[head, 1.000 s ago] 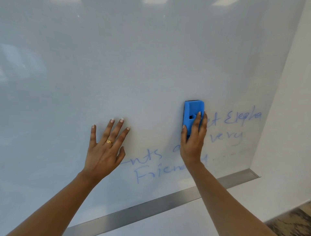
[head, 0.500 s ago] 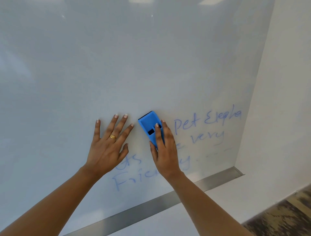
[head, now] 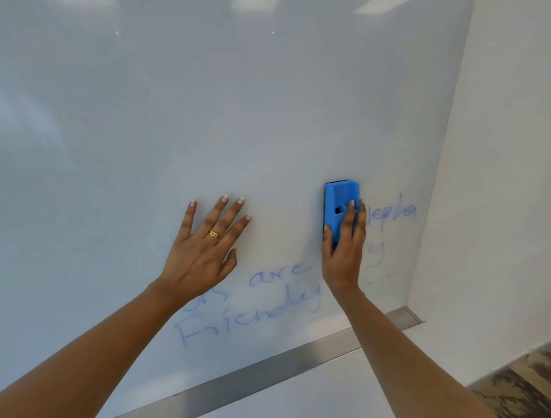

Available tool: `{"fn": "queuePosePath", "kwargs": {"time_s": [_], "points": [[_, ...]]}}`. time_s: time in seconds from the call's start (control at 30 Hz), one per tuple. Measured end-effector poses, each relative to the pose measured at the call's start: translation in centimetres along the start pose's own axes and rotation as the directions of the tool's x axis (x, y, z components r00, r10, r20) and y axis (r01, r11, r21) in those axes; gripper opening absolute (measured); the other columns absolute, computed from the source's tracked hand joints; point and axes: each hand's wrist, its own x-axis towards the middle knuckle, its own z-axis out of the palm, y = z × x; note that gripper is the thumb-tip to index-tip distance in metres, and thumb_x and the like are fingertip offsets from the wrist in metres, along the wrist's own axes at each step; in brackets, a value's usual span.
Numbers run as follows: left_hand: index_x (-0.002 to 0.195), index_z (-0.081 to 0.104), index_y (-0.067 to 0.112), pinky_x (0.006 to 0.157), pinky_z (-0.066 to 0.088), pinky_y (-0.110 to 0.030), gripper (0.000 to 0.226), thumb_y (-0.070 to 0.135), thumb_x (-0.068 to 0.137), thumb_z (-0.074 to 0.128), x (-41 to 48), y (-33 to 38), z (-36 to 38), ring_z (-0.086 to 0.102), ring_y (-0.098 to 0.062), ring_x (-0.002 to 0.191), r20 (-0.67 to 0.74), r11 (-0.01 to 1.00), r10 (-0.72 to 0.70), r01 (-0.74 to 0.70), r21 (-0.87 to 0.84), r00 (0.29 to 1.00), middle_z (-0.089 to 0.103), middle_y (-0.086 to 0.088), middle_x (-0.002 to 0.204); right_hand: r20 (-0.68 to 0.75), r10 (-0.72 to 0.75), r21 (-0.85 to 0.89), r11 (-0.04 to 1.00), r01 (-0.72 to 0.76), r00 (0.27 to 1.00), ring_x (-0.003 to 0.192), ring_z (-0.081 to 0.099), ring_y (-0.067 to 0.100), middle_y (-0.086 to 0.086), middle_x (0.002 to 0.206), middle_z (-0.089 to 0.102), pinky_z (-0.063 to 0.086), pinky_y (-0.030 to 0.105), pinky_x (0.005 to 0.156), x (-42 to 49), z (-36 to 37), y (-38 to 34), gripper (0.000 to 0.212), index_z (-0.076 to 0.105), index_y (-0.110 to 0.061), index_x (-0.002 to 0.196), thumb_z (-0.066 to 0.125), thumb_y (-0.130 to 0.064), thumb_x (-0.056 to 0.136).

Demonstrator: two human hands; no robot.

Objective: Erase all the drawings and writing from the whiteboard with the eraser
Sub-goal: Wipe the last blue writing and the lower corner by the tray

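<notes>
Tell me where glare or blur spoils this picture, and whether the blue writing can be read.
Head view: the glossy white whiteboard mirrors ceiling lights along its top edge; no glare reaches the faint blue handwriting, which reads "Friendly"; the blue rectangular eraser, left hand and right hand look sharp, without motion blur.

1. We have a single view, worn on the head, facing forward at the lower right part of the whiteboard [head: 208,104].
2. It sits near; the board fills the frame, with the wall [head: 507,179] at right.
</notes>
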Motion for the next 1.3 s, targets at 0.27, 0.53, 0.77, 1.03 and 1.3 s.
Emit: {"fn": "queuePosePath", "kwargs": {"time_s": [0.27,0.53,0.77,1.03,1.3], "points": [[0.141,0.04,0.017,0.112,0.013,-0.057,0.055,0.031,0.087,0.039,3.3,1.0,0.0,0.021,-0.024,0.141,0.013,0.998,0.055,-0.055,0.027,0.998,0.027,-0.008,0.152,-0.071,0.232,0.096,0.97,-0.225,0.97,0.14,0.012,0.019,0.015,0.154,0.013,0.02,0.026,0.11,0.5,0.4,-1.5,0.057,0.015,-0.01,0.147,0.035,-0.029,0.098],[0.142,0.036,0.013,0.113,0.009,-0.052,0.056,0.031,0.089,0.034,8.8,1.9,-0.2,0.02,-0.025,0.141,0.015,0.983,0.166,-0.167,0.076,0.986,0.027,-0.01,0.152,0.057,-0.163,-0.019,0.986,0.164,0.985,0.137,0.023,0.027,0.015,0.151,0.013,0.027,0.034,0.108,0.1,0.2,-2.1,0.049,0.021,-0.03,0.144,0.034,-0.026,0.098],[0.139,0.042,0.008,0.113,0.013,-0.05,0.055,0.029,0.089,0.036,14.6,4.2,-0.1,0.027,-0.026,0.14,-0.035,0.971,0.233,-0.23,0.07,0.972,0.029,-0.01,0.151,-0.027,-0.001,0.032,0.999,0.002,1.0,0.14,0.017,0.021,0.008,0.155,0.009,0.021,0.028,0.109,2.7,-1.3,1.5,0.051,0.017,-0.034,0.145,0.035,-0.027,0.098],[0.142,0.037,0.006,0.113,0.015,-0.049,0.057,0.03,0.09,0.035,17.2,6.6,1.4,0.03,-0.025,0.139,-0.036,0.942,0.323,-0.318,0.107,0.946,0.032,-0.011,0.15,-0.177,0.361,0.17,0.928,-0.333,0.916,0.139,0.021,0.024,0.012,0.155,0.01,0.027,0.021,0.101,4.1,-2.8,6.6,0.048,0.022,-0.027,0.145,0.039,-0.019,0.1],[0.147,0.024,0.007,0.115,0.012,-0.049,0.06,0.034,0.094,0.027,17.2,6.9,2.0,0.022,-0.024,0.142,-0.039,0.925,0.338,-0.324,0.2,0.94,0.023,-0.01,0.154,-0.132,0.771,0.391,0.618,-0.682,0.622,0.137,0.027,0.026,0.009,0.155,0.009,0.034,0.034,0.106,4.2,-2.8,8.2,0.048,0.023,-0.031,0.146,0.036,-0.026,0.1]]}}
